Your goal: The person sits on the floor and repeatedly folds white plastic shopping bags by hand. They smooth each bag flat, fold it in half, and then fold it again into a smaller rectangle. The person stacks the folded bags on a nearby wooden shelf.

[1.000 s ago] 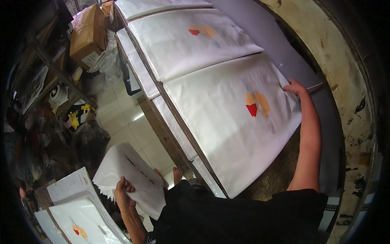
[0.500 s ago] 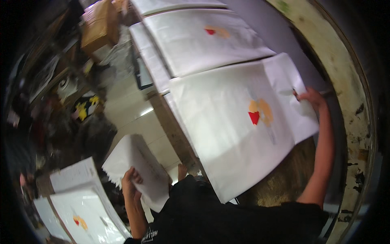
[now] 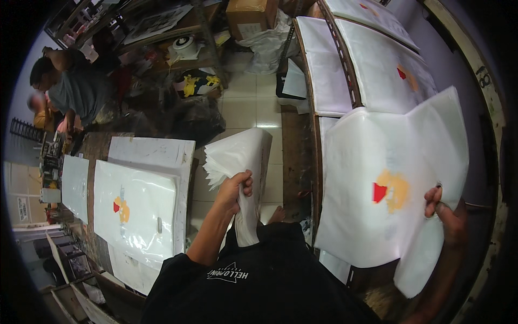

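Note:
My left hand (image 3: 233, 190) is closed round a folded bundle of white plastic bags (image 3: 258, 154), with the layered, jagged edges fanned out to the left. On the right, my right hand (image 3: 443, 209) grips a white plastic bag (image 3: 345, 178) at its punched handle hole. That bag bears an orange and red print and hangs bent, its lower right part curling down beside my forearm. It covers part of the rack behind it.
Along the right runs a rack with more printed white bags (image 3: 361, 59). At the left, a table (image 3: 97, 139) carries a stack of printed bags (image 3: 143, 186). Beyond it is another person (image 3: 81, 89). A cardboard box (image 3: 251, 19) stands at the back, above the tiled floor (image 3: 240, 110).
My view has swung left, bringing the table and other person into sight. My right hand has lifted the printed bag, which lay flatter before. My left hand keeps its bundle.

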A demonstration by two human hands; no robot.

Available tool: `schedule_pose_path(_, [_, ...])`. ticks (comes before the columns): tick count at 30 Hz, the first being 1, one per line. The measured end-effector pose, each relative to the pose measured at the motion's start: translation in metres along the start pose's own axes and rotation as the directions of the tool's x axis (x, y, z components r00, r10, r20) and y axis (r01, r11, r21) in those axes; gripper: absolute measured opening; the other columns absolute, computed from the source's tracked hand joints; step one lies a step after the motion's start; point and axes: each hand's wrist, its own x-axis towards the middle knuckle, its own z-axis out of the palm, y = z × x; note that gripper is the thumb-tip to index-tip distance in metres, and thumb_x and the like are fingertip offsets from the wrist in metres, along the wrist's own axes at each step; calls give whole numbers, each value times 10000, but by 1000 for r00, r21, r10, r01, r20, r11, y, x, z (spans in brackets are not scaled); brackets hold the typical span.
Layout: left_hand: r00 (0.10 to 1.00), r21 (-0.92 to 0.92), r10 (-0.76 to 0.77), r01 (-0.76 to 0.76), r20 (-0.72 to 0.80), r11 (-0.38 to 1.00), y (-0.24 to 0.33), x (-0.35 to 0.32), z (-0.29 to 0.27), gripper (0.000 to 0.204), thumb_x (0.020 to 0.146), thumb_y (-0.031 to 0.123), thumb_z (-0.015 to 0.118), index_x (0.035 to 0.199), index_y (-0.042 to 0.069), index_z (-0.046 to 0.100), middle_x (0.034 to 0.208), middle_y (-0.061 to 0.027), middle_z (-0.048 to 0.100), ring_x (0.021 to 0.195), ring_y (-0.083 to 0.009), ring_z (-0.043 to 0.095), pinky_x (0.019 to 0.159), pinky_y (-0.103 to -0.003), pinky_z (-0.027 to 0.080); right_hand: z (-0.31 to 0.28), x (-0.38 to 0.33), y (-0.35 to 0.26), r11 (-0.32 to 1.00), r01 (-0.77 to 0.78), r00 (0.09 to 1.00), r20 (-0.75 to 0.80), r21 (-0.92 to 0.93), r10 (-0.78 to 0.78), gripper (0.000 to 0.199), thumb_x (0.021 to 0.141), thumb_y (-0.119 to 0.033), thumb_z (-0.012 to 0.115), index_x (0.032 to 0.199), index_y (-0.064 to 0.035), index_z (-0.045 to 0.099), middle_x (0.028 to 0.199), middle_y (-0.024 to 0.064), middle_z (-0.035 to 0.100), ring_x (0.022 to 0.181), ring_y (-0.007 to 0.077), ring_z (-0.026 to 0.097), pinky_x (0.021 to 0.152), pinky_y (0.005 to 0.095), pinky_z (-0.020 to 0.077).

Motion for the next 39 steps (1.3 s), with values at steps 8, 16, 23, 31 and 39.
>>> schedule_pose_path(8, [999,3,34,-34,-19,999,17,-17,-7,168,920,218,614,958,64,557,727,17,481,586,-89,422,567,-247,353,106,46,-27,963,-154,843,538,223,10,311,889,-61,569,1164,84,563,932,167,620,590,169,570,544,257,459])
schedule_pose_path(16, [998,-34,28,-26,52,999,22,-3,-9,282,938,311,616,1015,44,563,831,-43,582,724,-154,557,686,-298,453,262,122,32,992,-22,793,601,-127,95,423,889,-272,624,1194,16,566,954,108,640,788,164,609,703,304,498])
schedule_pose_path(23, [995,-109,84,-88,-45,990,38,1,9,652,927,483,607,1291,-39,465,1217,-196,592,1206,-280,537,1063,-426,395,378,126,106,887,370,746,658,-277,-106,476,798,-241,607,1140,87,557,1065,323,608,1101,467,569,930,479,469])
schedule_pose_path(31, [989,-104,23,-7,148,995,27,47,-24,496,944,410,583,1135,-47,558,1093,-210,652,1008,-322,640,942,-431,503,403,118,109,566,699,646,725,-437,-239,410,778,-143,569,1076,136,600,1126,339,587,1101,468,550,958,552,444])
schedule_pose_path(39, [997,-317,-45,64,68,946,28,78,-8,260,940,299,590,935,41,553,750,-68,551,770,-232,598,698,-346,510,343,110,61,575,681,652,734,-453,-193,421,884,-268,600,1119,79,562,1152,366,577,1007,469,622,884,490,511])
